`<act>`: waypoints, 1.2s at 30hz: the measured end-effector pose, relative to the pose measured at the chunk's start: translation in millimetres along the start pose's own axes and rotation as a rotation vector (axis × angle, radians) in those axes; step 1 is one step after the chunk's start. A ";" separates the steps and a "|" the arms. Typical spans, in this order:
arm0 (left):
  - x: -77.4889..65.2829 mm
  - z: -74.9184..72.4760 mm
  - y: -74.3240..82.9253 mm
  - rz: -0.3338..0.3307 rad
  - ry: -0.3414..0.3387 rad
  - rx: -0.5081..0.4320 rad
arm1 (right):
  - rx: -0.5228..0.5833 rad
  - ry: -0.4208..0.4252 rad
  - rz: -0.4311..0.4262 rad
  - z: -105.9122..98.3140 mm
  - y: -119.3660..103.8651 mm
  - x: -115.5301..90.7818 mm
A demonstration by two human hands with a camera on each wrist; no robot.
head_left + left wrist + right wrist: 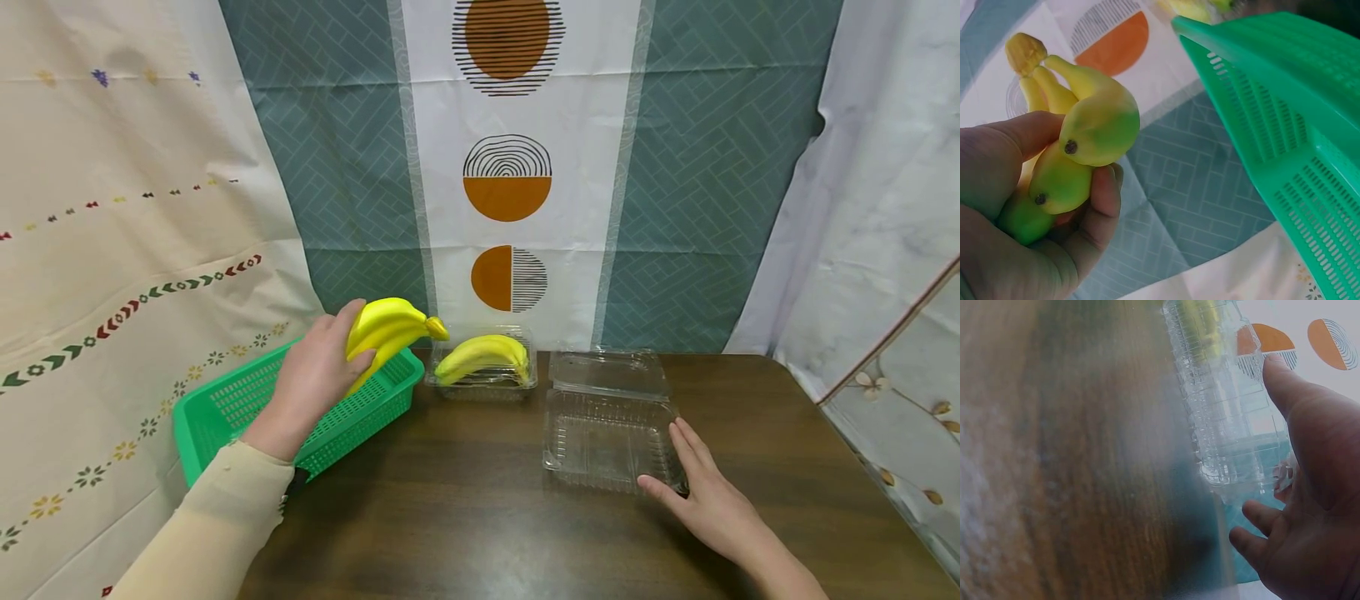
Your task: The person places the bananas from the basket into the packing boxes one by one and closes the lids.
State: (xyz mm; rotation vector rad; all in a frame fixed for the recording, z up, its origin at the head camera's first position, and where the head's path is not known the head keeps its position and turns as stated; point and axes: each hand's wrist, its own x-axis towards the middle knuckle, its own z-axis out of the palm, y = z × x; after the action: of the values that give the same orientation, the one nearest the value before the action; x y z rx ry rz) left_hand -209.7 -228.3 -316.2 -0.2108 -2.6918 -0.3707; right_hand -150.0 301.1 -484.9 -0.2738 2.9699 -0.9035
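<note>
A bunch of yellow bananas (pixel 388 327) is gripped by my left hand (pixel 315 371), held up over the green basket (pixel 358 435). The left wrist view shows thumb and fingers curled round the bunch (pixel 1100 119), with greenish tips and a brown-yellow stem end. At the right, a clear plastic clamshell box (pixel 600 442) lies on the table with its lid (pixel 607 371) folded back. My right hand (pixel 708 504) rests against the box's right edge, fingers extended and thumb apart. In the right wrist view, part of that contact is hidden behind the hand.
A second clear plastic box (pixel 480 388) with bananas (pixel 486 354) in it stands at the back, between the basket and the lidded box. The brown wooden table (pixel 465 500) meets a patterned cloth (pixel 675 250) behind.
</note>
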 end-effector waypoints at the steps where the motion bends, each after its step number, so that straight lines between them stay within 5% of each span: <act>1: 0.7 0.5 2.5 0.005 0.001 -0.001 | 0.000 0.001 0.001 -0.1 0.3 0.0; 36: 12.6 46.4 69.2 0.074 0.011 -0.103 | 0.003 0.001 0.012 0.4 -0.1 0.2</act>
State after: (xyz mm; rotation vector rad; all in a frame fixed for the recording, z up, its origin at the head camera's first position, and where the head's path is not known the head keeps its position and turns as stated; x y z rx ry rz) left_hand -224.8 -147.7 -336.1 -0.3355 -2.6477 -0.4863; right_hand -150.2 300.8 -485.1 -0.2546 2.9677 -0.9071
